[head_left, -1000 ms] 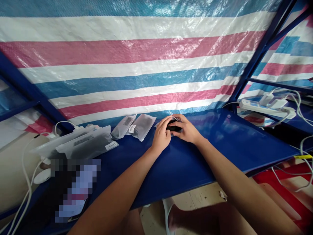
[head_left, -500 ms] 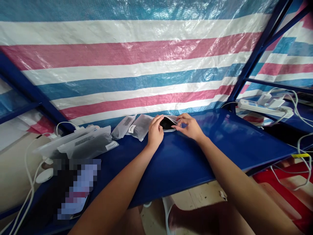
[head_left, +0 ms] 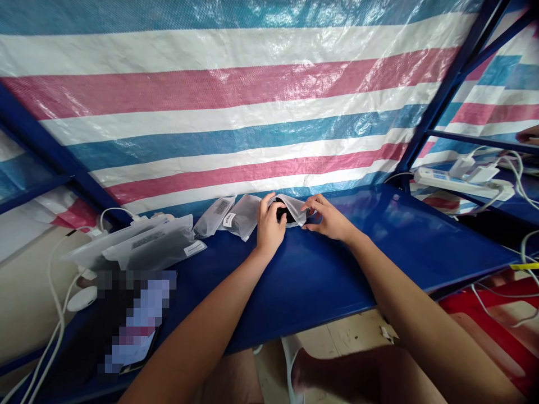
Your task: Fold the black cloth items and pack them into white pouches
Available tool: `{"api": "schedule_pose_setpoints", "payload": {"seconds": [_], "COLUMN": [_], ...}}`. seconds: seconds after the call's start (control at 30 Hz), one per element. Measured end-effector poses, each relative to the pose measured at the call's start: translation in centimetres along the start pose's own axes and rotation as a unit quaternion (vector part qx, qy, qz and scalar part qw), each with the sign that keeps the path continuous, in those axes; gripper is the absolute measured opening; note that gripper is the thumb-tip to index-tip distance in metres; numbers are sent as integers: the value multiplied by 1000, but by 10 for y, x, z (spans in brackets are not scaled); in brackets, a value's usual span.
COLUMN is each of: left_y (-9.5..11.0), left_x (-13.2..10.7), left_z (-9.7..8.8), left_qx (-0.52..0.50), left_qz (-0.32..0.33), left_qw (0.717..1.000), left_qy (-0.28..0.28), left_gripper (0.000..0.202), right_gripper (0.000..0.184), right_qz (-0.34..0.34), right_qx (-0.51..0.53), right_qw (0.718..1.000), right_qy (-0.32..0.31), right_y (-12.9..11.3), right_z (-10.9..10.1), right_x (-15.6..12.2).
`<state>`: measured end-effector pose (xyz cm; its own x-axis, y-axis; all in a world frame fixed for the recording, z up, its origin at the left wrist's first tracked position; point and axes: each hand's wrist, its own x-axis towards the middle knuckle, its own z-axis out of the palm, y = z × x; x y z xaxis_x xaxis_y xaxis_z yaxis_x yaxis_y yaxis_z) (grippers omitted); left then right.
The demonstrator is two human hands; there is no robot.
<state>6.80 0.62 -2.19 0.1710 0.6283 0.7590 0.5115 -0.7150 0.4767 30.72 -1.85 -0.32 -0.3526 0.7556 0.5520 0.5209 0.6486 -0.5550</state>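
Note:
A frosted plastic zip bag (head_left: 297, 210) lies at the back of the blue desk with its mouth spread apart. Dark black contents (head_left: 288, 213) show in the opening; their kind I cannot make out. My left hand (head_left: 269, 229) grips the bag's left side, its fingers curled round the edge by the black contents. At the right corner of the mouth, my right hand (head_left: 330, 220) pinches the bag between thumb and fingers. Just left of my left hand lie a labelled frosted bag (head_left: 244, 213) and a smaller frosted bag (head_left: 214, 216).
Larger frosted bags (head_left: 154, 244) are stacked at the left, near a phone (head_left: 141, 336) with a blurred screen. White cables and a power strip (head_left: 458, 182) sit on the right. A striped plastic sheet (head_left: 252, 106) hangs behind the blue desk (head_left: 311, 286).
My left thumb has moved inward over the black contents. My right fingers have shifted along the bag's right edge, and its front film now stands up more. Part of a hand appears at far right.

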Motion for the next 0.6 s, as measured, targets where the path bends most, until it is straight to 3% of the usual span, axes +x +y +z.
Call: {"api": "schedule_pose_setpoints", "payload": {"seconds": [0.13, 0.27, 0.43, 0.6], "left_y": [0, 11, 18, 13], "left_x": [1, 0, 2, 7], "left_z": [1, -2, -7, -11], "left_qx": [-4, -2, 0, 20], "left_qz": [3, 46, 137, 152], "left_qw": [1000, 999, 986, 981], "left_qy": [8, 15, -90, -118], "left_gripper": [22, 28, 14, 16], "right_gripper": [7, 12, 17, 20], "right_qz": [-37, -23, 4, 12], "right_qx": [4, 30, 46, 53], "right_qw": [999, 999, 999, 999], "right_qy": [11, 34, 28, 4], "right_y": [-1, -4, -8, -11], "right_z": [3, 3, 0, -3], "right_x": [2, 4, 4, 4]}}
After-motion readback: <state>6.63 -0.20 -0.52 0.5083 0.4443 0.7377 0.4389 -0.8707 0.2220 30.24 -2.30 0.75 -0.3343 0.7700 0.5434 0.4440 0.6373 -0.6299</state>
